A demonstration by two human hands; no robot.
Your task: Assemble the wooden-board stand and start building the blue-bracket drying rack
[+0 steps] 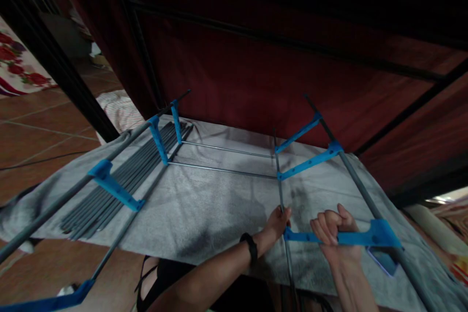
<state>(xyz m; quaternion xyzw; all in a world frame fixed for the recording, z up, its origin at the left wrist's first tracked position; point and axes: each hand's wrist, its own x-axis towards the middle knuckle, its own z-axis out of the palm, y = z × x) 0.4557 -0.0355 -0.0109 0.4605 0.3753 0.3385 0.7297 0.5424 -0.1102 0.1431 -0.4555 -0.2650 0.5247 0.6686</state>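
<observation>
My left hand [278, 220], with a black band on its wrist, is closed around a thin grey tube [288, 258] on the right side of a tube frame. My right hand [333, 228] wraps its fingers round a blue plastic bracket [365, 239], which joins that thin tube to a thicker grey pole [360, 186]. Two more blue brackets, one nearer [310, 162] and one farther [299, 133], link the same tubes higher up. Two thin crossbars [223, 169] run to the frame's left side, where similar blue brackets [116, 191] sit between a pole and a tube.
A bundle of grey tubes [124, 183] lies on the grey blanket [208, 204] under the left side. A phone [383, 259] lies below the right bracket. Behind stands a dark metal frame [234, 27] with a red curtain [234, 83]. Tiled floor [47, 126] shows at left.
</observation>
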